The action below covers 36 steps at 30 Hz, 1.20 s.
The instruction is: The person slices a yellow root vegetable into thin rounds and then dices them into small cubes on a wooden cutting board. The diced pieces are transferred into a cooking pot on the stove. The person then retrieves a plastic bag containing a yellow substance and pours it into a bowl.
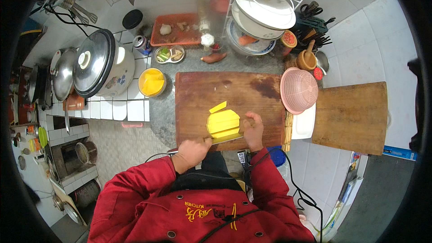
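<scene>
My left hand (pixel 192 153) grips the handle of a kitchen knife, palm down, at the near edge of a wooden cutting board (pixel 199 91). The knife's blade (pixel 226 138) lies along the near side of a cut block of yellow vegetable (pixel 222 120), its exact kind unclear. Parallel cuts divide the block into strips. One loose yellow strip (pixel 218 107) rests just beyond it. Beside the block's right end is my right hand (pixel 253 131), fingers bent and thumb apart, with nothing visible in it. Whether it touches the blade's end cannot be told.
A bowl of yellow slices (pixel 152 82) stands left of the board, near a lidded pot (pixel 104 65). Behind are a divided dish (pixel 169 54), a reddish tuber (pixel 214 57) and a plate rack (pixel 233 6). A pink colander (pixel 299 90) overlaps the board's right edge.
</scene>
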Motion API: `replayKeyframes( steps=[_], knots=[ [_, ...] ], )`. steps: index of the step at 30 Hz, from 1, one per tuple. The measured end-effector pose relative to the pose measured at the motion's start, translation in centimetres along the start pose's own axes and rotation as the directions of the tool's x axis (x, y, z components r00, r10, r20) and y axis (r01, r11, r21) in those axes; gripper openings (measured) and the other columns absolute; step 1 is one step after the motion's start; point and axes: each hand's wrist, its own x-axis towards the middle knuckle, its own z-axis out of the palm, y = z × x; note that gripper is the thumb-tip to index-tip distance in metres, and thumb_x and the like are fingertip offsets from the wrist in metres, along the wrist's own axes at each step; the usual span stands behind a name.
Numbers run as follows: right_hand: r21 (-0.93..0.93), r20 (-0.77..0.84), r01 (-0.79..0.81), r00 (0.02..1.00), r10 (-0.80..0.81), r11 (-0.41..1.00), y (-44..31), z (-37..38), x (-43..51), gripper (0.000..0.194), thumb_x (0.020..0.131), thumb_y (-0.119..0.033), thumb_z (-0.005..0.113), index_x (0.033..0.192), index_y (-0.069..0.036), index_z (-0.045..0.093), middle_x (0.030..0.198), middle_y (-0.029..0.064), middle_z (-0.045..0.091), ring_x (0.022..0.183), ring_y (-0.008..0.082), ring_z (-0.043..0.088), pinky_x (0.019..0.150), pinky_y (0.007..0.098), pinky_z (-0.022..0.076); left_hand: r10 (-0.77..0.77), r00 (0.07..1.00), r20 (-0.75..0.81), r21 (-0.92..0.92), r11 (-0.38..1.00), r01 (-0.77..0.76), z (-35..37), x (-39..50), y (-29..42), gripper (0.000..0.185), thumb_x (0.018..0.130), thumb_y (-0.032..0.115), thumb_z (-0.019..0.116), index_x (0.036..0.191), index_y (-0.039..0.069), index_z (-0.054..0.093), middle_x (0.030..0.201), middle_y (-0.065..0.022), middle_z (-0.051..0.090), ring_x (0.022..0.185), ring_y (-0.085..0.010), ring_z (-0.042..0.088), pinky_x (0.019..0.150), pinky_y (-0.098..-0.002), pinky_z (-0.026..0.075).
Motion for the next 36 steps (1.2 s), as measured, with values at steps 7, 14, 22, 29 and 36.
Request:
replayKeyframes(
  steps=[7, 14, 22, 29, 36],
  knots=[
    [-0.193, 0.022, 0.158, 0.987, -0.157, 0.968, 1.6, -0.4, 0.9, 0.032, 0.075, 0.002, 0.055, 0.105, -0.004, 0.064, 0.109, 0.0132, 0.064, 0.111, 0.0315, 0.055, 0.100, 0.0391, 0.0405, -0.073, 0.974, 0.213, 0.046, 0.997, 0.064, -0.1, 1.0, 1.2, 0.017, 0.084, 0.015, 0.057, 0.099, 0.008, 0.054, 0.070, -0.0127, 0.068, 0.061, -0.0309, 0.070, 0.050, -0.0438, 0.054],
    [-0.279, -0.034, 0.191, 0.977, -0.209, 0.941, 2.2, 1.1, 0.8, 0.036, 0.071, 0.007, 0.054, 0.103, -0.005, 0.063, 0.108, 0.0141, 0.063, 0.109, 0.0339, 0.054, 0.098, 0.0412, 0.0413, -0.052, 0.989, 0.135, 0.062, 0.997, 0.044, 3.5, 0.6, -0.7, 0.014, 0.085, 0.016, 0.055, 0.097, 0.008, 0.053, 0.071, -0.0127, 0.066, 0.059, -0.0321, 0.068, 0.049, -0.0455, 0.053],
    [-0.279, -0.165, 0.249, 0.939, -0.302, 0.927, 0.8, -0.4, -0.9, 0.048, 0.078, -0.003, 0.068, 0.124, -0.001, 0.053, 0.133, 0.0180, 0.052, 0.127, 0.0354, 0.043, 0.108, 0.0448, 0.0318, -0.038, 0.990, 0.134, 0.003, 0.999, 0.038, 3.7, 0.1, -0.9, 0.012, 0.087, 0.015, 0.054, 0.096, 0.008, 0.052, 0.065, -0.0128, 0.066, 0.057, -0.0323, 0.068, 0.048, -0.0464, 0.052],
    [-0.463, 0.023, 0.325, 0.935, -0.355, 0.825, 1.6, -1.3, -7.6, 0.129, 0.057, -0.033, 0.093, 0.152, 0.001, 0.012, 0.158, 0.0274, 0.013, 0.145, 0.0451, 0.016, 0.117, 0.0533, 0.0172, -0.039, 0.989, 0.140, -0.024, 0.999, 0.042, 4.1, 0.5, -1.3, 0.011, 0.088, 0.015, 0.052, 0.097, 0.008, 0.053, 0.065, -0.0135, 0.066, 0.058, -0.0328, 0.068, 0.049, -0.0465, 0.052],
    [-0.428, -0.112, 0.105, 0.979, -0.168, 0.898, 2.3, 2.3, -7.1, 0.134, 0.058, -0.036, 0.092, 0.153, 0.004, 0.006, 0.157, 0.0318, 0.013, 0.146, 0.0480, 0.013, 0.118, 0.0537, 0.0138, -0.069, 0.984, 0.162, -0.068, 0.994, 0.081, 2.7, 0.3, -1.0, 0.011, 0.090, 0.018, 0.053, 0.097, 0.009, 0.054, 0.065, -0.0147, 0.066, 0.059, -0.0353, 0.067, 0.051, -0.0477, 0.052]
  ],
)
